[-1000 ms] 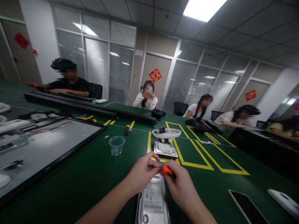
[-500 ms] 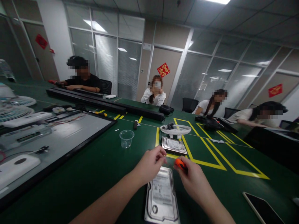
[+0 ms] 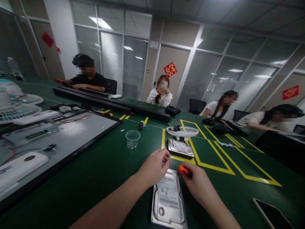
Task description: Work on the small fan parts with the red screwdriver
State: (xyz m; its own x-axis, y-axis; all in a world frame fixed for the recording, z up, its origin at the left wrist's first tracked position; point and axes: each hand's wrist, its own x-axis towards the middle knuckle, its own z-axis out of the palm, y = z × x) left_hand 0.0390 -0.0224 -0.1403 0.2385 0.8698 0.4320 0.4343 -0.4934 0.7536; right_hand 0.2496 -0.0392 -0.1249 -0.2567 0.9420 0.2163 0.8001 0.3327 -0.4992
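Note:
A silver hard drive [image 3: 168, 197] with a white label lies flat on the green table, its long side pointing away from me. Above its far left corner is my left hand [image 3: 156, 163], thumb and fingers curled close together; whatever they may pinch is too small to make out. My right hand [image 3: 196, 178] is closed around an orange-and-black screwdriver handle [image 3: 184, 170] just right of the drive's far end. Its shaft does not show. A second hard drive [image 3: 181, 147] lies beyond my hands, close to a yellow tape line.
A clear plastic cup [image 3: 132, 139] stands left of my hands. A white fan grille [image 3: 183, 131] sits behind the second drive. At left lies a large panel [image 3: 78, 140] with parts on it; a phone [image 3: 271, 213] lies at right. Several people sit across the table.
The view has shifted slightly, so most things appear a little further right. Both hands keep nearly the same pose over the hard drive, the right still holding the screwdriver.

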